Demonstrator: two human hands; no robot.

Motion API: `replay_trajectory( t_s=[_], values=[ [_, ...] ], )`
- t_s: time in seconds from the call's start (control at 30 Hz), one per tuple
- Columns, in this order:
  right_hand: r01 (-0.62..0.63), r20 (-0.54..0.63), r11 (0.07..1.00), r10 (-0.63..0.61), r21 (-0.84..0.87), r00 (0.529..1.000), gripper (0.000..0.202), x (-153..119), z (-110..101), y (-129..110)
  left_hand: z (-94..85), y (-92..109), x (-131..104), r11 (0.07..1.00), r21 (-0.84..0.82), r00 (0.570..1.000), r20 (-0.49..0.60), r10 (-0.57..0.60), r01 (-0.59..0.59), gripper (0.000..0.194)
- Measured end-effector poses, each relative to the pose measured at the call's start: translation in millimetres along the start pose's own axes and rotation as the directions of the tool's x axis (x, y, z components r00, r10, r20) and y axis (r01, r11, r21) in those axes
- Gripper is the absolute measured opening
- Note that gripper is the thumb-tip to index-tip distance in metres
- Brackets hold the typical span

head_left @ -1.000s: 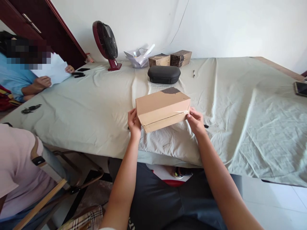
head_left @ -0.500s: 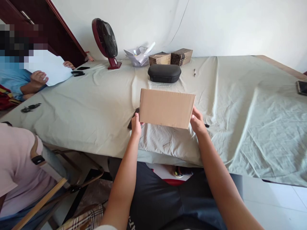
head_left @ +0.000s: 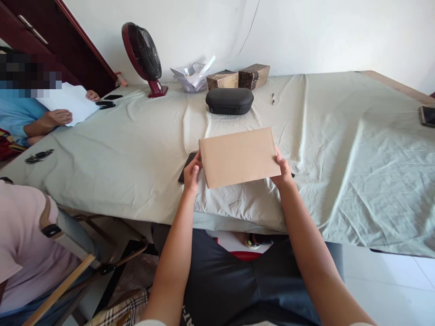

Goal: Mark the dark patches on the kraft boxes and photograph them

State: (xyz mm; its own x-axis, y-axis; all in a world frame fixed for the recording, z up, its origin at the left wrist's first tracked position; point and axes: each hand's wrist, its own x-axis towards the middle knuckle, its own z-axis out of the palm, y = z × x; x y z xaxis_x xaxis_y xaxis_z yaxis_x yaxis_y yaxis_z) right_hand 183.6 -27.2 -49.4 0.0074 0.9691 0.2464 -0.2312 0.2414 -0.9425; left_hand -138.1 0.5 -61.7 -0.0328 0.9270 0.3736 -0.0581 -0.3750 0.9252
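A plain brown cardboard box [head_left: 241, 158] is held between my two hands over the near part of the table. My left hand [head_left: 193, 172] grips its left end, thumb at the edge and some fingers hidden behind it. At the opposite end, my right hand [head_left: 282, 168] is closed on the box, its thumb on the right edge. The box is tilted, with its right side higher than its left. Partly behind my left hand lies a dark flat object [head_left: 185, 171], perhaps a phone. Beyond the box sits a black zippered case [head_left: 229, 101].
Along the wall stand a dark red fan [head_left: 144, 56], a plastic basket [head_left: 192, 82] with papers, and two patterned boxes [head_left: 254, 76]. A pen [head_left: 273, 98] lies on the cloth-covered table [head_left: 129, 149]. At left a person holds a white sheet [head_left: 76, 105]; another sits nearer.
The box has turned in my hands: its left end has dropped and its right end risen. My view has shifted slightly. The person at left has lowered the sheet a little.
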Motion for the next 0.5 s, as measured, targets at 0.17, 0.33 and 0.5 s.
replay_trajectory(
  t_s=[0.17, 0.33, 0.5],
  values=[
    [-0.059, 0.055, 0.998, 0.058, 0.027, 0.997, 0.087, -0.1, 3.4, -1.0, -0.3, 6.4, -0.3, 0.987, -0.16, 0.999, 0.045, -0.017, 0.024, 0.067],
    [-0.001, 0.062, 0.999, -0.002, 0.036, 0.998, 0.085, -0.3, 9.2, -4.8, 4.2, 13.9, -1.8, 0.964, -0.259, 0.997, 0.059, -0.049, 0.063, 0.06],
    [-0.028, 0.095, 0.976, 0.007, 0.218, 0.995, 0.086, 1.5, 14.5, 4.1, 17.9, 13.0, -6.9, 0.92, -0.385, 0.995, -0.023, -0.093, 0.077, 0.072]
  ],
)
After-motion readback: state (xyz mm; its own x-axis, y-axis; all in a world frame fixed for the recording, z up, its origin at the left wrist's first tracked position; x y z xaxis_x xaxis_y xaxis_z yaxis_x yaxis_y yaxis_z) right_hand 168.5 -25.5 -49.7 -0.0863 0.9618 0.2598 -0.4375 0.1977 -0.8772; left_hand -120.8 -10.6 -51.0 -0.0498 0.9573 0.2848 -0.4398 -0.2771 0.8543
